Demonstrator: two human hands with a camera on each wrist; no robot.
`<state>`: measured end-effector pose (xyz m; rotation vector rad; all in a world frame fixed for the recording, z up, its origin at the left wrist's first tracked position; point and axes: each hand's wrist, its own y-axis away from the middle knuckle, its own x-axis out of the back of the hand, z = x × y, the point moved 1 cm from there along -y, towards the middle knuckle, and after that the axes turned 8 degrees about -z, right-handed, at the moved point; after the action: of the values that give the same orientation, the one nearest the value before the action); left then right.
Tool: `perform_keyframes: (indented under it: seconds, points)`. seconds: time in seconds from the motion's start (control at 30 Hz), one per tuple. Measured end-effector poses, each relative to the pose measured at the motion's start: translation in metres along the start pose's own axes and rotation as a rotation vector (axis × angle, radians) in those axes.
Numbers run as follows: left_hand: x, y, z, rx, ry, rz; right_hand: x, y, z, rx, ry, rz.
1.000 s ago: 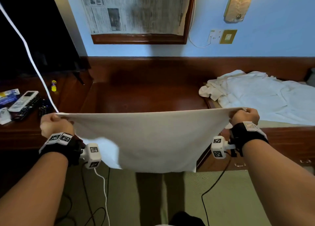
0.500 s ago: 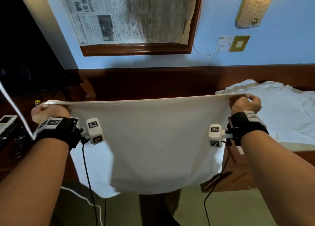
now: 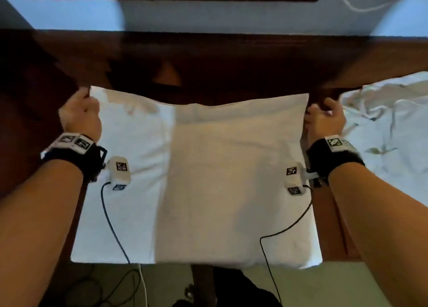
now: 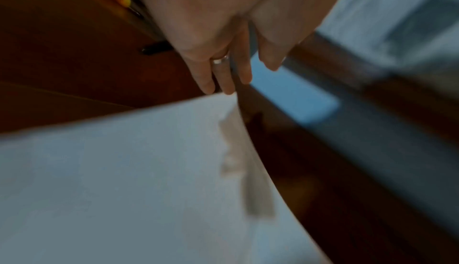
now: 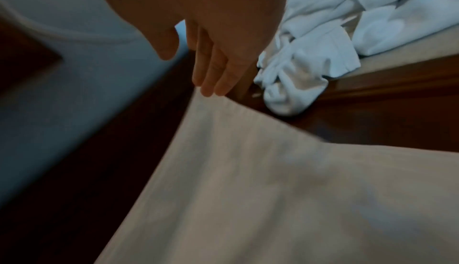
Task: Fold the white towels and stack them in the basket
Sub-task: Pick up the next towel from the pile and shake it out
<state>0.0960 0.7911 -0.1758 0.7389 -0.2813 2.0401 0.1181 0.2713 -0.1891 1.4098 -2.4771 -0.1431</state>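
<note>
A white towel (image 3: 220, 179) lies spread flat on the dark wooden bench (image 3: 231, 70), its near edge hanging over the front. My left hand (image 3: 83, 105) is at its far left corner and my right hand (image 3: 323, 112) at its far right corner. In the left wrist view the left hand (image 4: 238, 79) has straight fingers, thumb apart, tips just at the towel (image 4: 124, 170) corner. In the right wrist view the right hand (image 5: 196, 72) is the same at the towel (image 5: 273, 189) corner. No basket is in view.
A rumpled pile of white towels (image 3: 389, 140) lies on the surface to the right, close to my right hand; the pile (image 5: 323, 52) also fills the right wrist view's upper right. Cables hang from both wrists over the floor (image 3: 347, 288). A blue wall (image 3: 208, 17) rises behind the bench.
The towel was held up stretched between both hands; now it lies flat on the bench. Both hands moved forward and down and their fingers have straightened at the far corners.
</note>
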Motion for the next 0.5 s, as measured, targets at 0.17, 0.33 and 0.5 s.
perform_keyframes:
  seconds: [0.17, 0.33, 0.5]
  points:
    - [-0.053, 0.087, -0.107, 0.074, -0.781, -0.738, 0.011, 0.078, 0.117, 0.075, 1.117, -0.648]
    - [-0.051, 0.089, -0.139, 0.028, -1.014, -0.818, 0.022, 0.094, 0.151, 0.053, 1.470, -0.777]
    - [-0.070, 0.029, -0.118, -0.026, -0.978, -0.826, -0.005, 0.044, 0.140, 0.086, 1.424, -0.766]
